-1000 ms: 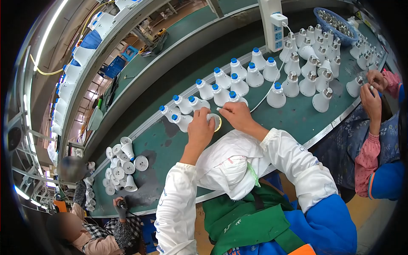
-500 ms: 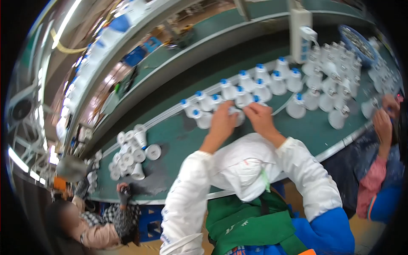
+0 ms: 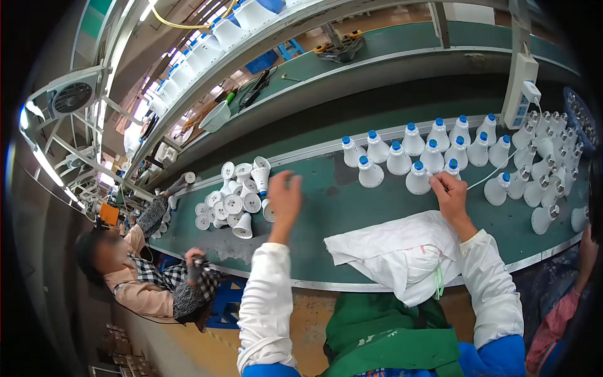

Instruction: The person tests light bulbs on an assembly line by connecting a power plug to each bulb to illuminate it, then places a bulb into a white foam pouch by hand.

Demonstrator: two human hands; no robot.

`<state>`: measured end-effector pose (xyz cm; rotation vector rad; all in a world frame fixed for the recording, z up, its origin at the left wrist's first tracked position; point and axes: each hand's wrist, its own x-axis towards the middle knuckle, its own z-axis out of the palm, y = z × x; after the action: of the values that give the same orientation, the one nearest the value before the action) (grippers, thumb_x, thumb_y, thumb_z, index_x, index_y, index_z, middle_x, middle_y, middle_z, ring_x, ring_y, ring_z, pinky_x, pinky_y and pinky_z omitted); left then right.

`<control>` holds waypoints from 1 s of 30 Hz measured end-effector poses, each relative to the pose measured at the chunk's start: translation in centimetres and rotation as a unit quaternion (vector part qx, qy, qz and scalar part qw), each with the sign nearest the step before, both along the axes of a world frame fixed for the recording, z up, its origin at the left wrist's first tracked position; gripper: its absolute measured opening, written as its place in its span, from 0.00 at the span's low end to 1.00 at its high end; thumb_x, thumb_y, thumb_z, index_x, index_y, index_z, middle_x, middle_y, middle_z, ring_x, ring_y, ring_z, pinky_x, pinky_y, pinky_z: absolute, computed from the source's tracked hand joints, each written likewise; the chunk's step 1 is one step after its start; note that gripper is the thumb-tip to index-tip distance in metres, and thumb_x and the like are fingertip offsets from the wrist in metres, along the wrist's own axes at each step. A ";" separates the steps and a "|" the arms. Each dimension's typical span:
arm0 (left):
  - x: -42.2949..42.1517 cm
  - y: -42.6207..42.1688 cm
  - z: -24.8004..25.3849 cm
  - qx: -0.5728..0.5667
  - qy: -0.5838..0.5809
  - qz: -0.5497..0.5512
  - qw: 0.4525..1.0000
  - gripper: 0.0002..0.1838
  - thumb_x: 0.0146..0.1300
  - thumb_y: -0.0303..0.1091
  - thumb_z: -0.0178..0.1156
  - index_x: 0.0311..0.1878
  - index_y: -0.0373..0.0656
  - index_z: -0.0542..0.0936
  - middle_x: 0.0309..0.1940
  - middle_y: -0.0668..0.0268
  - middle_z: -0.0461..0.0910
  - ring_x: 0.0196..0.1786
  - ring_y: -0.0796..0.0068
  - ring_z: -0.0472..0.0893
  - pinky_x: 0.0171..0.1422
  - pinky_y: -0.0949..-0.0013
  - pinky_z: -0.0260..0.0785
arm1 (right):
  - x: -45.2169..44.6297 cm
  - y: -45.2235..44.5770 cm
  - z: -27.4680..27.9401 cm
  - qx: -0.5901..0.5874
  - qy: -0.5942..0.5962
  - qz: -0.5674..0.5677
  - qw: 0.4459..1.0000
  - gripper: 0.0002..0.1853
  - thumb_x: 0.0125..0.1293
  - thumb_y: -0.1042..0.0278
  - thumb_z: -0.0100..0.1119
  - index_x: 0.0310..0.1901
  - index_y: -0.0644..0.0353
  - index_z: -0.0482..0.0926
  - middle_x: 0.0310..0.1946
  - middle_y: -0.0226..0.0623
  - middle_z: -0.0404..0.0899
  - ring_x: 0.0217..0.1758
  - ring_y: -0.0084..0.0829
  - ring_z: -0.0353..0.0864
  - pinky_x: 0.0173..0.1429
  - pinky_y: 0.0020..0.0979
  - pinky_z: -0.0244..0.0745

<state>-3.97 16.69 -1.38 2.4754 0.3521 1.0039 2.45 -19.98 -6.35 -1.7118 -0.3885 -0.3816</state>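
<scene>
My left hand (image 3: 284, 204) is raised beside a heap of white lamp housings (image 3: 233, 203), its fingers apart and nothing visible in them. One housing partly shows behind that hand. On the right, my right hand (image 3: 453, 200) has its thumb and fingers pinched together, close to a white bulb housing with a blue cap (image 3: 453, 164). Whatever may be in the pinch is hidden. Just left of it stands another blue-capped housing (image 3: 418, 179). Several more stand upright in rows behind. A crumpled white cloth (image 3: 392, 251) lies below my right hand at the table edge.
More white housings with metal-coloured tips (image 3: 545, 188) stand at the right. A blue basket (image 3: 579, 119) and a power strip (image 3: 520, 94) are behind them. A shelf (image 3: 377, 66) runs along the back of the green table (image 3: 326, 242). Co-workers sit at left and right.
My left hand has left the blue-capped housings and moved left to the heap. My right hand stays by the blue-capped rows. The view has turned left.
</scene>
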 end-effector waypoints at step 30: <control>-10.0 3.0 -6.5 0.044 0.079 0.039 0.995 0.40 0.52 0.29 0.62 0.69 0.48 0.57 0.66 0.45 0.52 0.65 0.43 0.59 0.65 0.52 0.55 | 1.9 -0.6 -3.6 -0.052 -0.022 0.021 0.998 0.10 0.63 0.71 0.55 0.26 0.65 0.71 0.16 0.25 0.60 0.21 0.17 0.54 0.25 0.26 0.47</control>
<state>-13.96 19.72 -7.91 2.6477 0.4673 0.8718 4.33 -20.55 -10.00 -1.7957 -0.4829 -0.3746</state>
